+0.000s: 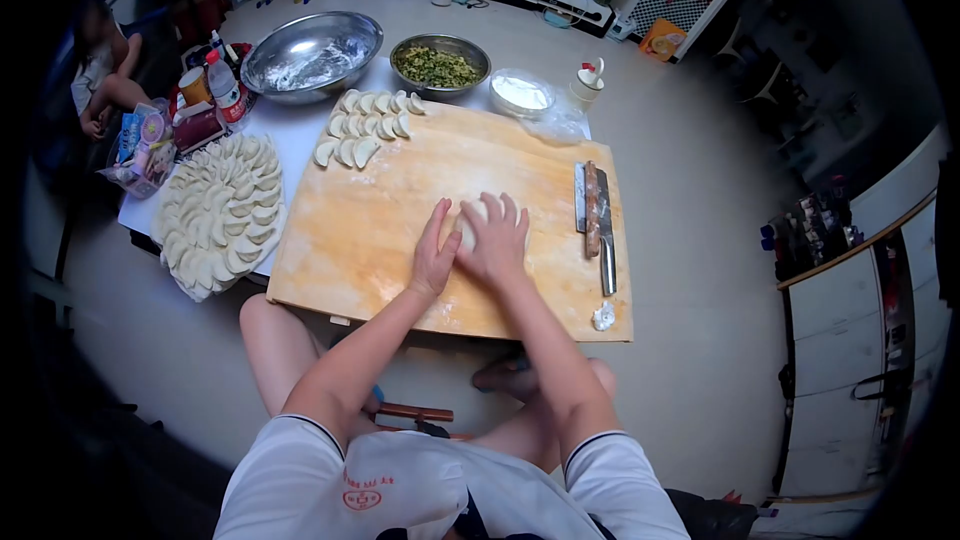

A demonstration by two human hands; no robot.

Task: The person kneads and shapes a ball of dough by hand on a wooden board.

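A pale lump of dough (470,230) lies on the floured wooden board (340,240), mostly hidden under my hands. My right hand (492,238) curves over its top with fingers apart, gripping it. Against its left side my left hand (435,255) is cupped, fingers pressed together. Rows of folded dumplings (365,127) sit at the board's far left corner. On the right side of the board lie a cleaver (606,225) and a floury rolling pin (592,210). A small crumpled white piece (603,316) rests at the near right corner.
Left of the board is a round tray covered with dumplings (222,210). Behind it stand a large steel bowl (312,55), a bowl of chopped green filling (437,65), a bowl of flour (521,92) and a bottle (224,90). Another person (100,75) sits at far left.
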